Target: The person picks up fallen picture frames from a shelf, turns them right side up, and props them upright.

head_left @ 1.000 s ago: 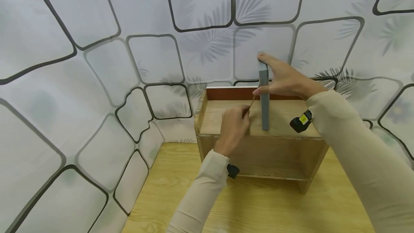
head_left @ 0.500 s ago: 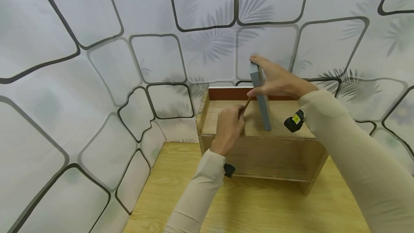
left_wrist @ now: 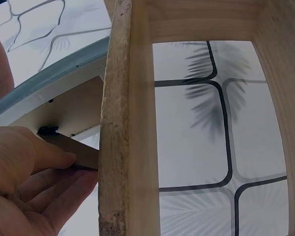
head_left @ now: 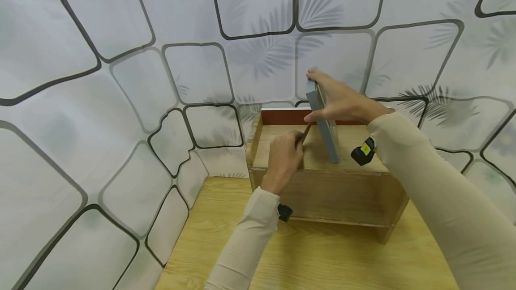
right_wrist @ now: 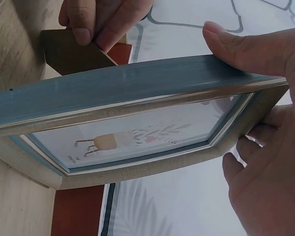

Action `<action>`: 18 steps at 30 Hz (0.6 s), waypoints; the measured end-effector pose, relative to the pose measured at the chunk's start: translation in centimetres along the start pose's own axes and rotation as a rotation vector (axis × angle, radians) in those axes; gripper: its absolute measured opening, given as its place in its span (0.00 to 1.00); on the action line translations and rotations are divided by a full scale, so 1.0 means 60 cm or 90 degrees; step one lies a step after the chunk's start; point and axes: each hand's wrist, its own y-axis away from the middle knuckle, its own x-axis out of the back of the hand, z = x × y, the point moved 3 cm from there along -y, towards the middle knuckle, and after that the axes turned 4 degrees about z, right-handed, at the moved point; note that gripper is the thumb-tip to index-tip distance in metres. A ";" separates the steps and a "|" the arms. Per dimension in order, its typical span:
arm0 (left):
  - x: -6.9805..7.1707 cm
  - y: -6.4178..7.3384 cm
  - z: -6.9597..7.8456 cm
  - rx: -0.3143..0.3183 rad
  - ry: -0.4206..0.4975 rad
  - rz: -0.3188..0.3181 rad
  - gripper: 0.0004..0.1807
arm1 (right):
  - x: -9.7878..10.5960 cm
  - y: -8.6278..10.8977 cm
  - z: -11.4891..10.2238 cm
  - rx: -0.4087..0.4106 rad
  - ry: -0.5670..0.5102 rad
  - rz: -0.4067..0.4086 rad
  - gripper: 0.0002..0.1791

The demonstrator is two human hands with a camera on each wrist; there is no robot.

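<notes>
A picture frame (head_left: pixel 324 125) with blue-grey edges stands tilted on top of a small wooden shelf unit (head_left: pixel 359 147), its top leaning to the left. My right hand (head_left: pixel 342 100) grips its upper part, thumb on the near edge and fingers around the far side. In the right wrist view, the front of the picture frame (right_wrist: pixel 113 93) shows a print of a plant in a legged pot. Behind it, my left hand (head_left: pixel 281 160) pinches the brown support leg (left_wrist: pixel 81 152), which is swung out from the frame's back.
The wooden unit stands on a yellow wood-grain table (head_left: pixel 225 218) near a corner of patterned wall covering (head_left: pixel 258 66). A red-brown strip with a white top edge (head_left: pixel 282 116) runs along the unit's back. An open compartment (head_left: pixel 330 196) lies below its top board.
The picture frame has gone from nearly upright to leaning left, its front turning slightly into view. Both hands have shifted a little left with it, and more of the support leg shows.
</notes>
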 end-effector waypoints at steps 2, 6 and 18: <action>-0.001 0.000 0.000 0.000 0.002 0.000 0.06 | -0.001 0.000 0.001 -0.002 -0.002 -0.001 0.61; 0.000 0.002 0.000 -0.002 0.001 0.008 0.07 | 0.002 0.002 0.001 -0.004 -0.008 -0.004 0.63; 0.032 0.010 0.030 -0.019 0.122 0.085 0.16 | 0.051 0.014 0.021 0.013 -0.164 0.088 0.34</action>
